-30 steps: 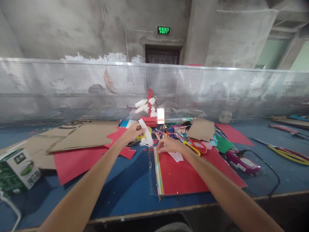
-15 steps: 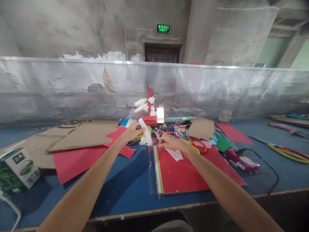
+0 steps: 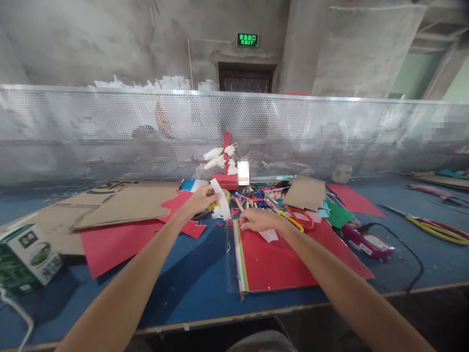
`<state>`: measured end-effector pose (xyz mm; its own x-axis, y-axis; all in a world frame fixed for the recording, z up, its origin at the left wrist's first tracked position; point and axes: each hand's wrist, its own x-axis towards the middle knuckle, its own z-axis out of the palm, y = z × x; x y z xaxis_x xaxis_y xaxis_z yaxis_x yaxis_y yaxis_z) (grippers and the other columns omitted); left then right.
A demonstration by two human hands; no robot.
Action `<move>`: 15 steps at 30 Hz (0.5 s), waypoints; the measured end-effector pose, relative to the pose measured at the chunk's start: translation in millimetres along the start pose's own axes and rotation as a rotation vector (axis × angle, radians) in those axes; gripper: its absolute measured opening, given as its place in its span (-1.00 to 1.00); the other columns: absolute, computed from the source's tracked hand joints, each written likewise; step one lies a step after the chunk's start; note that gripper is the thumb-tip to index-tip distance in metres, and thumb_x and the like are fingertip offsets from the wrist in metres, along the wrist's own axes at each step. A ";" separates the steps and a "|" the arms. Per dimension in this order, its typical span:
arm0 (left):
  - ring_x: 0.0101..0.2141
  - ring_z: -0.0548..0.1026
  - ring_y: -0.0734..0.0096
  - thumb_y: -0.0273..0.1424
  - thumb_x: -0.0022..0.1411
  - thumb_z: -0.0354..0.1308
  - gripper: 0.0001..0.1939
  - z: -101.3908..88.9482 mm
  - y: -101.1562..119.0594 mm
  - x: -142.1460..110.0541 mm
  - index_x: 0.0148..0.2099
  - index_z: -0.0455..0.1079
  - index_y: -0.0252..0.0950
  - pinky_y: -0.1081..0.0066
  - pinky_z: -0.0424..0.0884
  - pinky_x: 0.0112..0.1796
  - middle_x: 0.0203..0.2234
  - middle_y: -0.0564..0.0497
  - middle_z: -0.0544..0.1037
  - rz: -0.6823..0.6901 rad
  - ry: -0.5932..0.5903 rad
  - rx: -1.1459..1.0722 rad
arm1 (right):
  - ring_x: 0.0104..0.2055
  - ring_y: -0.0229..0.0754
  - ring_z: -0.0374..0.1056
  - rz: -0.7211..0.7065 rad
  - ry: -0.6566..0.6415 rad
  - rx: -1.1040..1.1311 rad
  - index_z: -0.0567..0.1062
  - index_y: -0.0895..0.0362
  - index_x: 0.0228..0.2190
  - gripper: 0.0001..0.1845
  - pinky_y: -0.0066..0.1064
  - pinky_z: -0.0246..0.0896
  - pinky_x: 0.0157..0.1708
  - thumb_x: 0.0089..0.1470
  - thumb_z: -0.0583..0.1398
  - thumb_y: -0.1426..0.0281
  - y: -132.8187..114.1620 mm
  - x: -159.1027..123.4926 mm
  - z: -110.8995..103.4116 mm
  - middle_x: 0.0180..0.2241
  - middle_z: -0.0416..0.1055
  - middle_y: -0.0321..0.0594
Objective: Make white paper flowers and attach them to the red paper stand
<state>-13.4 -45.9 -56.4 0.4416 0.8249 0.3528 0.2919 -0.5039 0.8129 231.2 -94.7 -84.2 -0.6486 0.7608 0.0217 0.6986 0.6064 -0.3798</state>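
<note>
A narrow strip of white paper (image 3: 221, 198) stands tilted in the pinch of my left hand (image 3: 205, 198). Beneath its lower end are white paper scraps (image 3: 218, 213) and a yellow roll (image 3: 226, 197). My right hand (image 3: 254, 219) is closed, fingertips down, over the upper left corner of a stack of red paper (image 3: 286, 266) in a clear sleeve. Whether it pinches anything is hidden. A thin wooden stick (image 3: 239, 204) shows just beyond its fingers. A white paper piece (image 3: 270, 235) lies on the stack under my right wrist. Red-and-yellow scissors (image 3: 295, 221) lie beyond it.
Cardboard sheets (image 3: 124, 203) and red paper (image 3: 117, 244) cover the left, near a green-white carton (image 3: 29, 259). A red stand with white flowers (image 3: 227, 154) is by the perforated metal screen (image 3: 176, 127). At right are a purple device (image 3: 370, 242) with a cable and larger scissors (image 3: 432, 227).
My right hand has shifted slightly down and left over the red stack, its fingers drawn in closer. My left hand holds the white strip almost still.
</note>
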 end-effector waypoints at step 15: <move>-0.48 0.46 0.42 -0.23 0.12 0.18 -0.75 -1.4 6.6 -1.0 -0.28 0.41 -0.34 0.42 0.36 -0.38 -0.48 -0.01 0.53 0.011 -0.009 0.066 | -0.38 -0.29 0.35 -0.237 0.376 0.782 0.52 0.17 -0.36 -0.74 -0.43 0.23 -0.35 -0.03 0.34 0.24 -15.5 -11.7 -22.9 -0.38 0.49 -0.21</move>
<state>-13.1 -49.6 -50.7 0.4522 0.8174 0.3570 0.3426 -0.5287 0.7766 234.9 -107.7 -57.4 -0.5120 0.7447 0.4282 0.0649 0.5306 -0.8452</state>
